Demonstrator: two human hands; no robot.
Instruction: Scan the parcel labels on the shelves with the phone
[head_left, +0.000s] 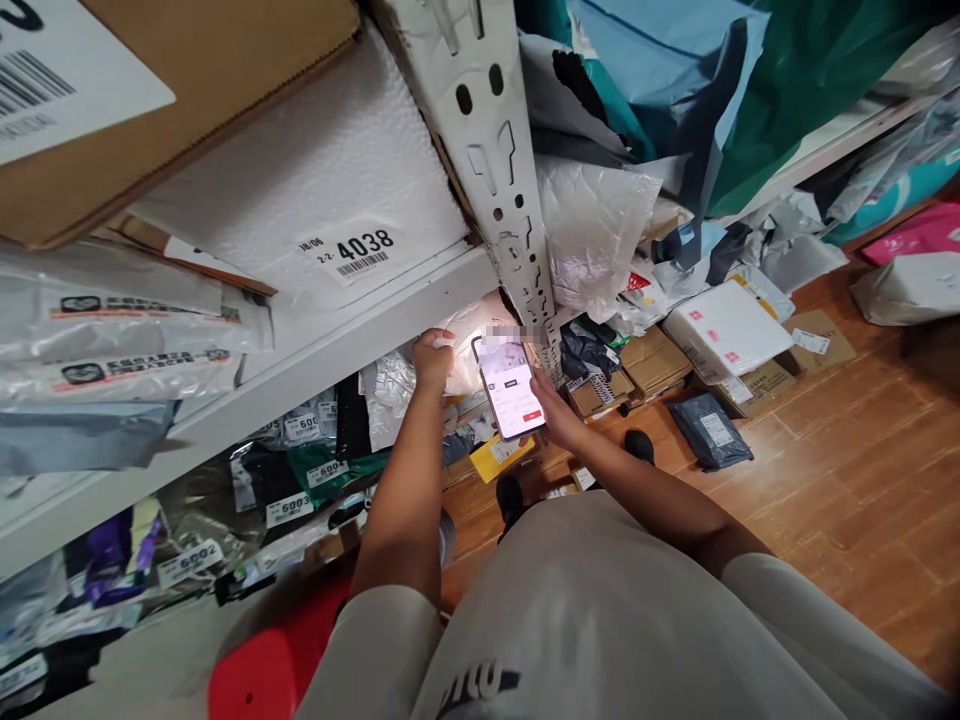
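Note:
My right hand (553, 408) is wrapped round a smartphone (511, 392) with its bright screen facing up at me. Light falls from the phone's far side onto a pale pinkish parcel (466, 345) on the shelf. At the left edge of that parcel is my left hand (433, 358), its fingers curled closed against it and seeming to pinch the wrapping. Beside the left wrist lies a silvery plastic mailer bag (390, 385). Below the phone, a yellow envelope (501, 455) with a white label sits low down.
A perforated metal shelf post (499, 150) rises just beyond my hands. A white foam package (315, 200) marked 4038 stands on the upper shelf (360, 320). Numbered parcels fill the lower shelf. A red stool (262, 670) is at lower left; a dark parcel (711, 432) lies on the wooden floor.

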